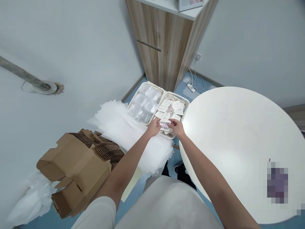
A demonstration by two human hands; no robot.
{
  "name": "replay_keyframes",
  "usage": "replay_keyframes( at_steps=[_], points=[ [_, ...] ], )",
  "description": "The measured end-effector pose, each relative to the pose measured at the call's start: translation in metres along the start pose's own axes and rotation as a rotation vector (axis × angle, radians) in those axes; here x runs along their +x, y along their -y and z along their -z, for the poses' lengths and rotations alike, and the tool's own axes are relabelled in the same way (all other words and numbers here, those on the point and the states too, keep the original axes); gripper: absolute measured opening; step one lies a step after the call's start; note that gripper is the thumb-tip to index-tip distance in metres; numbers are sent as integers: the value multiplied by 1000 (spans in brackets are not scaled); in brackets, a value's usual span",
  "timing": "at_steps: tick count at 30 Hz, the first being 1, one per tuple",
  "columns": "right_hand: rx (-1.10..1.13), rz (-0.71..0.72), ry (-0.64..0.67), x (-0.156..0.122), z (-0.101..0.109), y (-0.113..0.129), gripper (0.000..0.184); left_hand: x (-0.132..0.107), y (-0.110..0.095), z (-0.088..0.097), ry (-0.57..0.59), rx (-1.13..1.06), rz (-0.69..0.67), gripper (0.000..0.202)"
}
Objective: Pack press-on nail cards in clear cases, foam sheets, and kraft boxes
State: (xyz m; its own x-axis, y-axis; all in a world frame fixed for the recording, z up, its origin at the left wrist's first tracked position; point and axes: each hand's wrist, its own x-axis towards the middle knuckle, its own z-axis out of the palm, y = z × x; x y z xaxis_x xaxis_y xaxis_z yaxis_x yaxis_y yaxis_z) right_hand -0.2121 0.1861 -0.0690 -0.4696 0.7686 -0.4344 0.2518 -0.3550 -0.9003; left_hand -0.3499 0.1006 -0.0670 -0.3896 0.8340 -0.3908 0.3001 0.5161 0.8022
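Observation:
My left hand (153, 127) and my right hand (175, 126) meet over the near edge of a white basket (186, 102) filled with several small blister packs and packets. Between them they pinch one blister pack (165, 123) with reddish pills, each hand closed on one end. A second white basket (133, 98) to the left holds clear plastic bags.
A stack of white translucent sheets (124, 127) lies left of the baskets. Flattened and folded cardboard boxes (78, 168) sit at lower left. A round white table (238, 143) fills the right. A wooden cabinet (166, 41) stands behind, with a power strip (191, 87) on the floor.

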Motion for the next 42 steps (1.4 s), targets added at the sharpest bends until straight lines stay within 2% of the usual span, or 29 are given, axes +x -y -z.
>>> replay_keyframes(
  at_steps=[6,10,13,16,20,25,28,31,35,38,42],
  points=[
    [72,70,-26,-35,36,18,41,-25,-31,-23,70,-330,-37,27],
    [132,83,-68,-71,75,20,42,-46,-60,-47,174,-433,-88,26],
    [183,90,-111,-105,110,17,41,-64,-81,-71,265,-435,-115,29],
    [230,98,-174,-144,148,10,38,-84,-102,-102,377,-419,-141,27],
    [297,88,-265,-198,201,-9,33,-112,-128,-152,519,-412,-173,25],
    [376,88,-363,-249,254,-36,34,-141,-147,-217,539,-435,-184,22],
    [396,96,-360,-268,277,-53,34,-155,-153,-249,552,-458,-140,21],
    [420,108,-301,-283,296,-67,36,-166,-160,-271,552,-475,-90,22],
    [399,100,-249,-298,310,-80,50,-180,-168,-286,490,-509,-40,22],
    [412,91,-221,-303,308,-84,56,-187,-170,-289,463,-532,-14,22],
    [455,80,-221,-303,298,-85,52,-190,-170,-288,450,-538,7,22]
  ],
)
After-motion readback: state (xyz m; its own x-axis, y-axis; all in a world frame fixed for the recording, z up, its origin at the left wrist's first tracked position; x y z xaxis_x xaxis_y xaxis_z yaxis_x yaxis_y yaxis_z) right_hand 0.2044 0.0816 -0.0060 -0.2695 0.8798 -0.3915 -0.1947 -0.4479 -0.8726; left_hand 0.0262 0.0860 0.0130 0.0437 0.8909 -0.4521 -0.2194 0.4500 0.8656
